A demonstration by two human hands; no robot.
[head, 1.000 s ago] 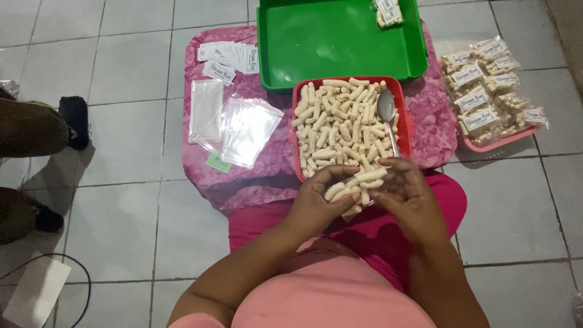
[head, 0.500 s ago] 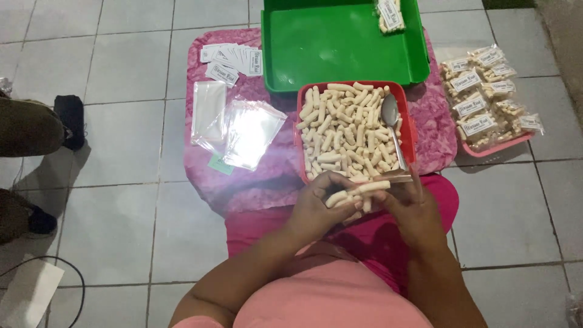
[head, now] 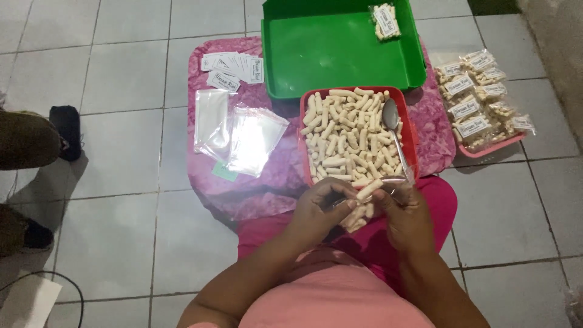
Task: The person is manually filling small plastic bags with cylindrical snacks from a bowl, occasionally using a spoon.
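Note:
My left hand [head: 317,209] and my right hand [head: 404,215] meet over my lap, just below the red tray [head: 410,130]. Together they hold a small clear bag with pale stick snacks [head: 359,214] in it. One snack stick lies at the bag's mouth between my fingertips. The red tray is heaped with the same pale snack sticks [head: 346,136], and a metal spoon [head: 392,124] rests on them at the right side.
A green tray [head: 328,54] behind the red one holds one filled, labelled packet [head: 385,21]. A pink basket [head: 486,146] of filled packets sits at right. Empty clear bags [head: 243,136] and white labels [head: 234,64] lie on the pink mat. Another person's legs and shoes [head: 33,136] are at left.
The snack sticks have slid down into the bag between my hands. My hands have drawn slightly nearer my body, and the view has shifted a little.

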